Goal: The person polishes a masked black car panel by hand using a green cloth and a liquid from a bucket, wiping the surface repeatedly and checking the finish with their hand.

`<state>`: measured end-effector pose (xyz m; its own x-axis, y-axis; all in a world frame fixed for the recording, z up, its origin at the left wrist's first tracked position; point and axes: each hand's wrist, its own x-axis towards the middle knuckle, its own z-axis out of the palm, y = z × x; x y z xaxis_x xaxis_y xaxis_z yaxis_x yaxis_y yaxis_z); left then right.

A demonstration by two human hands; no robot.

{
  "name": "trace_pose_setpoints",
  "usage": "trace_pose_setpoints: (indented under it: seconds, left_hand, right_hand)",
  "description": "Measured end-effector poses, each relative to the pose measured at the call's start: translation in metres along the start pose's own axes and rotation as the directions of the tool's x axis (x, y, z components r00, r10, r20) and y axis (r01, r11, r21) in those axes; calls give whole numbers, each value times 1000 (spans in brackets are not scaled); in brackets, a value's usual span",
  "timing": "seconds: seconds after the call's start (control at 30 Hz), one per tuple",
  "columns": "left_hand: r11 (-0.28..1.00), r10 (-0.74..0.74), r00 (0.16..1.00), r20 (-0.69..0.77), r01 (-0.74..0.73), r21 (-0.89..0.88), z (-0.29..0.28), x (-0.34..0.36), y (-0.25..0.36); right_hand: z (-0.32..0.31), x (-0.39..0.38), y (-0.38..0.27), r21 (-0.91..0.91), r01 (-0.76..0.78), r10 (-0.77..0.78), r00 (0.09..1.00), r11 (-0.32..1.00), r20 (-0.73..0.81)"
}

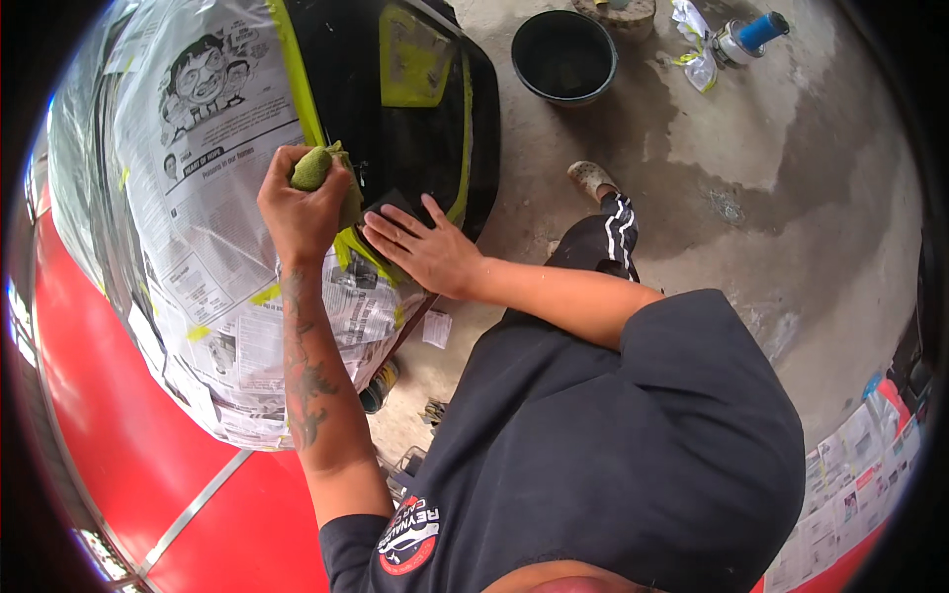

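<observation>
My left hand [301, 208] is closed in a fist around a wadded green cloth [312, 170], part of which sticks out above the thumb. It is over the edge of a black car panel [346, 89], beside a strip of yellow-green masking tape [300, 74]. My right hand [425, 252] lies flat with its fingers spread on the panel's near end. Under its fingertips is a dark flat piece [393, 203] that looks like sandpaper; the fingers partly cover it. Yellow-green patches [415, 69] mark the panel's far side.
Newspaper and clear plastic sheeting [217, 217] cover the car body on the left. A black bucket [563, 57] containing liquid stands on the partly wet concrete floor [811, 198]. Beyond it lies a can with a blue roll [756, 35]. Red surfaces [109, 366] show at lower left.
</observation>
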<state>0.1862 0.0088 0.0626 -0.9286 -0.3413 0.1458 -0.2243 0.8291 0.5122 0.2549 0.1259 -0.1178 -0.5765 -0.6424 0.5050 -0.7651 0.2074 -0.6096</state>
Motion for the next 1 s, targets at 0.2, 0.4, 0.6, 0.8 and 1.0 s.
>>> trace_pose_setpoints:
  seconds: [0.2,0.4,0.6,0.8,1.0]
  left_hand:
    - [1000,-14,1000,5,14,22,8,10,3]
    - [998,1,999,36,-3,68,14,26,4]
    - [998,-25,1000,8,24,52,19,36,12]
    - [995,25,999,-30,-22,98,19,40,8]
    - [991,61,995,-74,-51,127,9,38,14]
  right_hand:
    - [-38,82,76,-29,-276,269,952,961,-148]
    - [-21,30,33,80,-120,121,993,989,2]
    - [-41,112,99,14,-264,264,954,964,-141]
    - [-34,75,61,133,-189,199,978,973,-69]
    - [-50,132,108,52,-184,188,978,981,-86]
